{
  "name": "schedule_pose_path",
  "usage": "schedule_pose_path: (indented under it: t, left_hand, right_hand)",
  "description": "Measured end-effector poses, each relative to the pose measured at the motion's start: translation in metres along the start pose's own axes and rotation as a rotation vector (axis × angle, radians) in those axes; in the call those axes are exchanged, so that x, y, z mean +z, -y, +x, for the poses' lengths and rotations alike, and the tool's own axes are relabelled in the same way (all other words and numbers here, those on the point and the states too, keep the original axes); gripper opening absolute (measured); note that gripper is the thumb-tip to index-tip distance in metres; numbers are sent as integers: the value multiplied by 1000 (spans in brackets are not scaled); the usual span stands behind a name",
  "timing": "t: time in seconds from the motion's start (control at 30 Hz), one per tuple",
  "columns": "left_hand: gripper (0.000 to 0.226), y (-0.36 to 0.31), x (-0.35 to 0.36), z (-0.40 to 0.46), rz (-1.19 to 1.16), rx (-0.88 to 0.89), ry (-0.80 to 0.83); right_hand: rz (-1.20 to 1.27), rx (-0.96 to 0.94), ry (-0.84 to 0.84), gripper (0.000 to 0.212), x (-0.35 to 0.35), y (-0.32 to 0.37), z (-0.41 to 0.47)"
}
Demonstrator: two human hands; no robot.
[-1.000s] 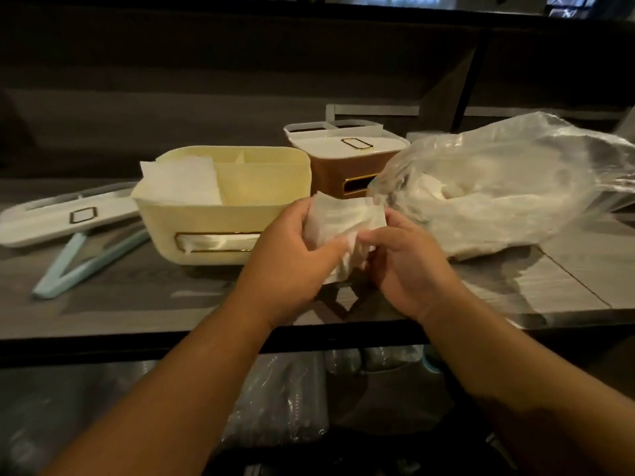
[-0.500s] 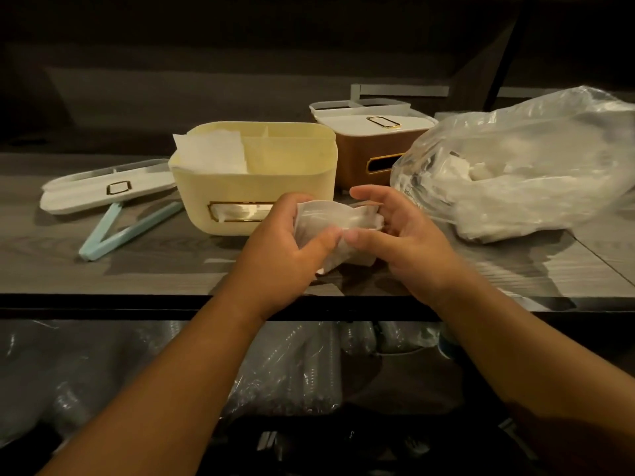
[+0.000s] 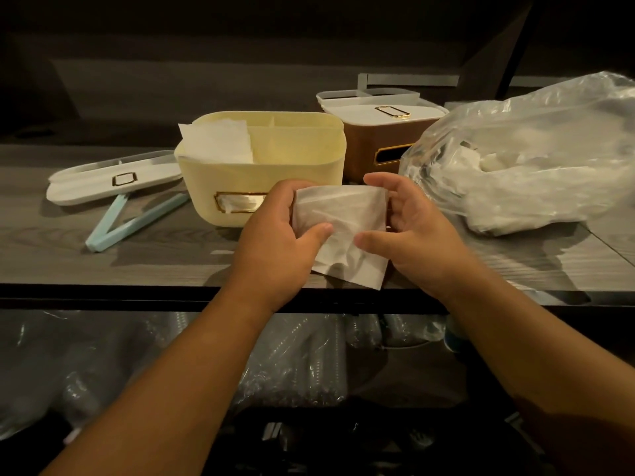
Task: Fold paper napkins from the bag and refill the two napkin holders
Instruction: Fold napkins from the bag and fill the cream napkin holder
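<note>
A white paper napkin [image 3: 343, 231] is spread between my hands above the table's front edge. My left hand [image 3: 275, 242] pinches its left side with thumb on top. My right hand [image 3: 412, 231] holds its right side, thumb on the front and fingers behind. Just behind stands the open cream napkin holder [image 3: 295, 187] with folded napkins [image 3: 220, 142] in its left compartment. The brown napkin holder [image 3: 371, 149] with a white lid sits farther back right. The clear plastic bag of napkins [image 3: 536, 159] lies at the right.
The cream holder's white lid [image 3: 113, 176] lies at the left on the grey wooden table [image 3: 103, 262], with a light blue clip [image 3: 134, 221] in front of it. Clear plastic-wrapped goods [image 3: 302, 359] fill the shelf below the table edge.
The napkin was crumpled between my hands; now it is pulled open and flatter, with my hands moved apart. The camera has tilted down a little.
</note>
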State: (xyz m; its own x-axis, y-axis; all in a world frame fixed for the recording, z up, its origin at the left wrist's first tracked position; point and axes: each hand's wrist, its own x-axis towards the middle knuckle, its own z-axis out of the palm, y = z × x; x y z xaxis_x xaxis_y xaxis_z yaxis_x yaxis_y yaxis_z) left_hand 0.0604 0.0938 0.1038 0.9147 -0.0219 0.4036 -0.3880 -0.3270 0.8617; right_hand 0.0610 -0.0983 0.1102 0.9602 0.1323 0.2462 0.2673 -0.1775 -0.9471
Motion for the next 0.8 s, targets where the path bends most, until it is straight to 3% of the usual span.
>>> schedule_pose_path:
  t: [0.13,0.3,0.4,0.5,0.7,0.8]
  left_hand:
    - [36,-1,1,-2,-8,44,-54]
    - [26,-2,1,-4,44,110,-45]
    - [38,-3,1,-6,24,73,33]
    - [56,-3,0,-6,70,49,83]
    - [45,-6,1,-8,99,105,19]
    - [41,-6,1,-7,109,118,84]
  right_hand:
    - [-89,-18,14,80,1,-1,1]
    - [-152,-81,-91,58,2,1,-2]
    - [-179,-114,-126,47,3,0,-3]
    - [-223,-124,-87,51,3,2,-4]
    - [-217,-118,-47,49,4,5,-7]
    - [-232,-122,-34,45,4,5,-7]
